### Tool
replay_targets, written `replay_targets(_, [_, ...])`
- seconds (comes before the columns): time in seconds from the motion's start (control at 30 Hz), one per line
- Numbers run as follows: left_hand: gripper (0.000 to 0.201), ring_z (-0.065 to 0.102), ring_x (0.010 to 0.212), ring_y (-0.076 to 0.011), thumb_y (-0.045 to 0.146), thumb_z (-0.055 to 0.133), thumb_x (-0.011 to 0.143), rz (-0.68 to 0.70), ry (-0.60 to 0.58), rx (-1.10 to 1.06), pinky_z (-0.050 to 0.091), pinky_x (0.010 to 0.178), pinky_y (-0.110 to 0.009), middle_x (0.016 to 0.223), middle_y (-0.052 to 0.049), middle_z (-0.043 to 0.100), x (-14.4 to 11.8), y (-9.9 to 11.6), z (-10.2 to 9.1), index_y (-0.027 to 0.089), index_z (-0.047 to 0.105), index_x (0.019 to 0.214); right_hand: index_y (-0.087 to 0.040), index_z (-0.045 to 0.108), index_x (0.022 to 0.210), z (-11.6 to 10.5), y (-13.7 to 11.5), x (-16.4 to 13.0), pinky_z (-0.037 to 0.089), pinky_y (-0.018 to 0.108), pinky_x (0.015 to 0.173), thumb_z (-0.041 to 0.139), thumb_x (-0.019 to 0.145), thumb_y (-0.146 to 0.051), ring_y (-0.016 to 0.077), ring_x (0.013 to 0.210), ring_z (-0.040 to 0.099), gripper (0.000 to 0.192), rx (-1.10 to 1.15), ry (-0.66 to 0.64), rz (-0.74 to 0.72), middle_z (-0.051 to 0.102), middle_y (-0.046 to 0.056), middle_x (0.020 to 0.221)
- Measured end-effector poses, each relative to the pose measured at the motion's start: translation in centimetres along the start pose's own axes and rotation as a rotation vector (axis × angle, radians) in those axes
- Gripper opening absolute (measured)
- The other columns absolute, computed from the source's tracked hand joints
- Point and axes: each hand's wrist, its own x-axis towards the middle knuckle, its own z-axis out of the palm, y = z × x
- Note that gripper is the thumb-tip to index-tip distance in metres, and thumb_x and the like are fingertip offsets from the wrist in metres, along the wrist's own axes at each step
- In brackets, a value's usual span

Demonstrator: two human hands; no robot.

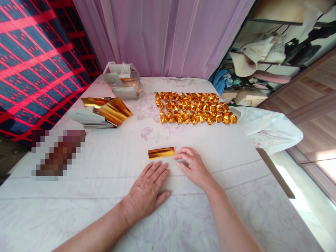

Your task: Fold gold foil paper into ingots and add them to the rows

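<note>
At the left of the frame a stack of gold foil sheets with white backing [103,113] lies on the white floral tablecloth [78,210], and behind it stands a clear plastic bag of paper packs [123,82]. Low in the centre, the left hand [147,190] lies flat and empty, fingers spread, just below a folded gold foil strip [161,153]. The right hand [193,166] pinches the strip's right end between narrow fingertips. In the upper right of the cloth sit rows of folded gold foil ingots [194,107].
</note>
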Motion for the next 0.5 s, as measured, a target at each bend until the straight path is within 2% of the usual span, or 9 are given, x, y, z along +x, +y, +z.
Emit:
replay_targets(0.17, [0.055,0.045,0.137,-0.0295,0.043,0.053,0.093,0.001,-0.003,0.000,0.035,0.113,-0.048,0.146,-0.011,0.052,0.2,0.0,-0.1,0.015,0.046,0.140,-0.025,0.068,0.096,0.1,-0.1,-0.1,0.048,0.041,0.092,0.061,0.080,-0.010,0.0215,0.105,0.058,0.023,-0.031,0.006,-0.023,0.064,0.004,0.105])
replay_targets(0.27, [0.061,0.047,0.134,-0.0304,0.047,0.054,0.093,-0.022,-0.003,-0.014,0.034,0.113,-0.048,0.142,-0.012,0.055,0.5,0.1,-0.1,0.014,0.044,0.142,-0.024,0.066,0.093,0.5,-0.8,-0.1,0.046,0.041,0.090,0.065,0.081,-0.015,0.0228,0.104,0.058,0.015,-0.074,0.042,0.005,0.064,0.004,0.103])
replay_targets(0.5, [0.069,0.054,0.119,-0.0320,0.057,0.062,0.086,-0.095,-0.052,-0.018,0.041,0.105,-0.050,0.130,-0.014,0.060,2.0,0.8,-0.6,0.010,0.052,0.136,-0.024,0.063,0.092,1.0,-1.5,-0.1,0.044,0.041,0.088,0.071,0.080,-0.020,0.0242,0.103,0.057,0.015,-0.140,0.078,0.024,0.063,0.004,0.102])
